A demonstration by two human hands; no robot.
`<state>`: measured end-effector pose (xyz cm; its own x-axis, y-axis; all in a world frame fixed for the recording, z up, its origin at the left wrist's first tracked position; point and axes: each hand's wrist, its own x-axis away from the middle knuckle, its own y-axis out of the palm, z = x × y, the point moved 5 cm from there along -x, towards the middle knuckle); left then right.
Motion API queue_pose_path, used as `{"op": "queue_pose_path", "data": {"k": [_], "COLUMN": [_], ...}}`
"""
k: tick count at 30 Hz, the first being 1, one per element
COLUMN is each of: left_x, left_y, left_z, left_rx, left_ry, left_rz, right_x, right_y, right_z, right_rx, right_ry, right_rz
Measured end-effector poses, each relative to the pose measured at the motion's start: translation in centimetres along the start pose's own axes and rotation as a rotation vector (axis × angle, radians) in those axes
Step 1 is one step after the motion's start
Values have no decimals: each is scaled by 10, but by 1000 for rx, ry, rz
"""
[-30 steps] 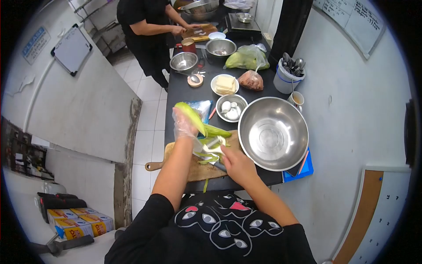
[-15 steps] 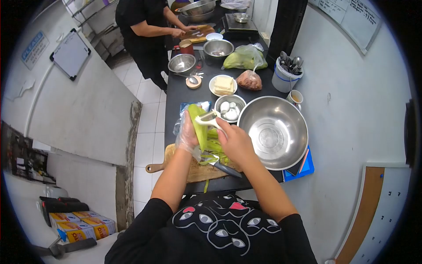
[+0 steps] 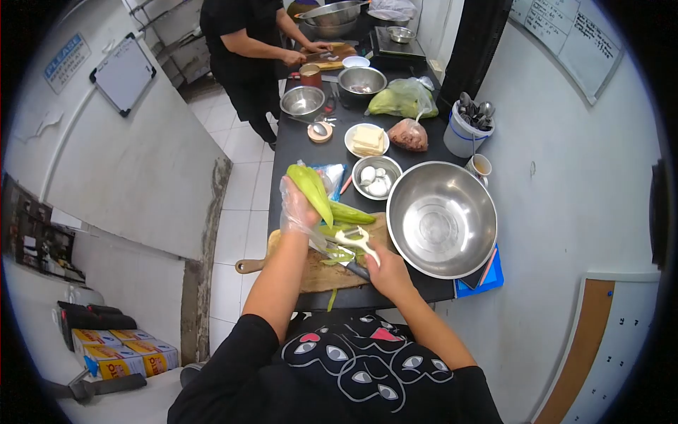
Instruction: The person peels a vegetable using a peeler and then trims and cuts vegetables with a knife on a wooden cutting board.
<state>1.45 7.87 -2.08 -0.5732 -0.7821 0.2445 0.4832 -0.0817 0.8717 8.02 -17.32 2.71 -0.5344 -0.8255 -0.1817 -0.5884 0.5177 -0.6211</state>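
1. The left hand [image 3: 299,209], in a clear plastic glove, has its fingers wrapped around a pale green vegetable [image 3: 311,192], which is tilted above the far left part of the cutting board.
2. The right hand [image 3: 390,274] has its fingers grasping the handle of a white peeler [image 3: 357,242]. The peeler's head points toward the held vegetable but is apart from it.
3. Below both hands, the wooden cutting board [image 3: 321,281] lies at the near edge of the black table [image 3: 300,150], its handle pointing left.
4. A second green vegetable [image 3: 355,213] lies at the far side of the board, just beyond the peeler.
5. Green peelings [image 3: 335,260] are scattered on the board, around a knife [image 3: 358,270] whose dark handle reaches close to the right hand. One strip hangs near the board's front edge.
6. A large steel bowl [image 3: 441,219] stands just right of the board, with nothing but reflections visible inside.
7. Beyond the board, a small steel bowl [image 3: 397,180] holds white rounded pieces, and behind it a white plate [image 3: 350,146] carries pale yellow slices.
8. At the far end, another person [image 3: 244,63] in black has both hands at a second board [image 3: 346,51].
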Motion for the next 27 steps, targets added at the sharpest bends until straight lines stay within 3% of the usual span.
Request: {"op": "queue_pose_path", "data": {"k": [4, 8, 13, 16, 18, 22, 25, 27], "left_x": [12, 31, 53, 76, 88, 106, 123, 140], "left_y": [11, 20, 28, 54, 64, 74, 67, 66], "left_z": [-5, -12, -12, 2, 11, 29, 26, 17], "left_rx": [77, 121, 58, -51, -61, -22, -244, -222], "left_ry": [-103, -130, -133, 9, -75, -254, -343, -514], "left_rz": [-4, -51, -296, -254, -364, -452, -481, -362], "right_x": [-21, -30, -45, -48, -53, -73, -95, -109], "right_y": [6, 46, 70, 66, 61, 32, -7, -29], "right_z": [13, 8, 7, 2, 2, 10, -2, -12], "right_rx": [-166, -1044, -1377, -1421, -1447, -1351, -1089, -923], "right_ry": [322, 718, 635, 551, 523, 336, 228, 168], "right_rz": [-71, -43, 14, -27, -85, -221, -322, -426]}}
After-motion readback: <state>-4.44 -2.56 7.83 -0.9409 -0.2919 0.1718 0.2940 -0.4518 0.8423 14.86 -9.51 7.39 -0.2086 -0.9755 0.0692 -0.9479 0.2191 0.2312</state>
